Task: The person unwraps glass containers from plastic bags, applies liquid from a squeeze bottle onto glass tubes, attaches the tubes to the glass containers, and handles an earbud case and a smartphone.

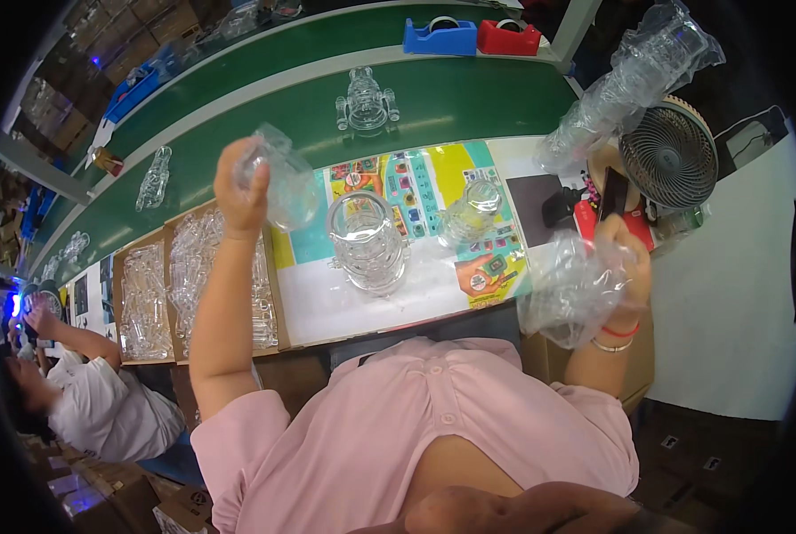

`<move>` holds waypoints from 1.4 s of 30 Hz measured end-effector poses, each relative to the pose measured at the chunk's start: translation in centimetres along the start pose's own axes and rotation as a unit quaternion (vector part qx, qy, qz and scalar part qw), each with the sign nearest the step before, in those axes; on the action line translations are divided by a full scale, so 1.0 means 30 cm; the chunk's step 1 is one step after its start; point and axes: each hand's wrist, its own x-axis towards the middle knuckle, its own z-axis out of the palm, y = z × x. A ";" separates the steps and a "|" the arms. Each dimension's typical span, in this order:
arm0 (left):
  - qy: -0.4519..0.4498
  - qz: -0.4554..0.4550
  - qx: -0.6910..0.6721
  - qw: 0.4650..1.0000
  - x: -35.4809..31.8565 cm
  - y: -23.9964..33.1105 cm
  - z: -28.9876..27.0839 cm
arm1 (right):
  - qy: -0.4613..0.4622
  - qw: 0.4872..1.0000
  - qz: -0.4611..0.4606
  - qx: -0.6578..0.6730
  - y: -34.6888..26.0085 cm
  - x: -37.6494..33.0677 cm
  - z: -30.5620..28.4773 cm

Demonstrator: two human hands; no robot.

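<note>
two hands up, each with clear plastic

the left hand [240,185] was raised in the upper left middle of the frame. it was closed around a clear plastic piece [282,178], which stuck out to the right of the fingers. the right hand [625,258] was at the right middle of the frame. it gripped a crinkly clear bag [576,289], which hung down and to the left of the hand.

between the two hands, on the colourful mat [433,191], stood a tall clear jar [367,240]. its long side pointed up and down. it was lower than the left hand and to its right. the left hand looked nearer to it than the right hand. a smaller clear jar [472,209] stood just to the right of it.

a cardboard tray [276,294] of clear parts lay at the left. a small fan [669,156] stood at the upper right.
</note>
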 end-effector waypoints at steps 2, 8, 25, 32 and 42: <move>-0.003 -0.032 0.000 0.999 -0.065 -0.023 0.013 | -0.022 0.998 -0.003 -0.054 -0.025 -0.035 0.040; -0.046 -0.118 -0.101 0.987 -0.119 0.022 0.000 | 0.129 0.982 0.006 0.140 0.000 -0.120 0.119; -0.189 -0.044 0.222 0.955 0.304 0.533 -0.253 | 0.004 0.981 0.195 0.001 0.232 -0.259 0.047; -0.383 0.013 0.208 0.900 0.258 0.694 0.019 | 0.063 0.979 0.190 0.036 0.244 -0.352 -0.009; -0.559 -0.149 0.225 0.784 0.279 0.764 0.069 | 0.078 0.978 0.187 0.049 0.154 -0.502 -0.088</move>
